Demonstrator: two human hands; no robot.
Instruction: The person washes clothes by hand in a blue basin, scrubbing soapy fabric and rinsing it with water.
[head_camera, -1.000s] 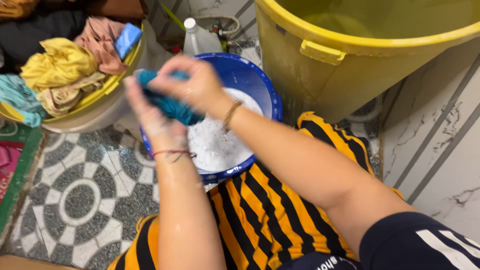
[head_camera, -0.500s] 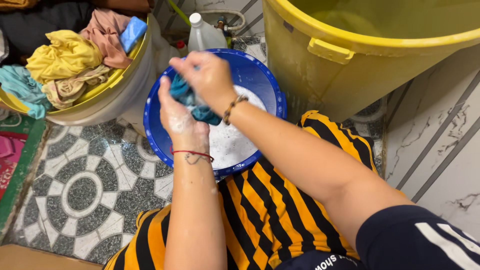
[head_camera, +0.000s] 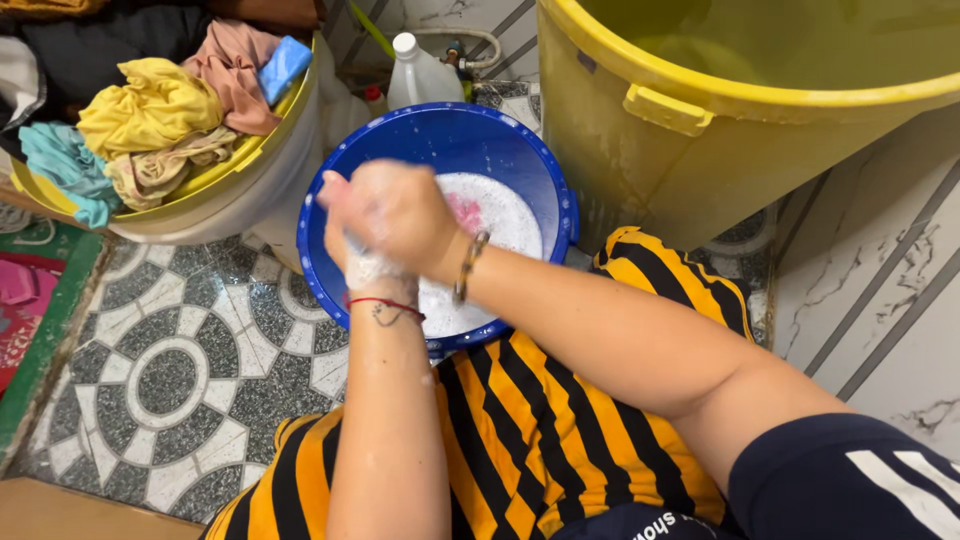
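My right hand (head_camera: 400, 215) and my left hand (head_camera: 365, 268) are clenched together, covered in suds, over a blue basin (head_camera: 470, 150) of white foam (head_camera: 505, 230). The right hand lies over the left and hides most of it. The teal cloth that both hands gripped a moment ago is hidden inside the fists. A small pink patch (head_camera: 465, 212) shows in the foam just beyond my right hand. A red thread circles my left wrist and a beaded bracelet my right.
A big yellow tub (head_camera: 650, 150) stands right of the basin. A yellow-rimmed basket (head_camera: 250, 190) of crumpled clothes and a blue block (head_camera: 283, 65) sits at the left. A white bottle (head_camera: 420, 75) stands behind. My striped lap (head_camera: 540, 420) touches the basin.
My hands came down from above the basin's left rim and closed together over the foam. The teal cloth, visible between them before, is now covered by the fists.
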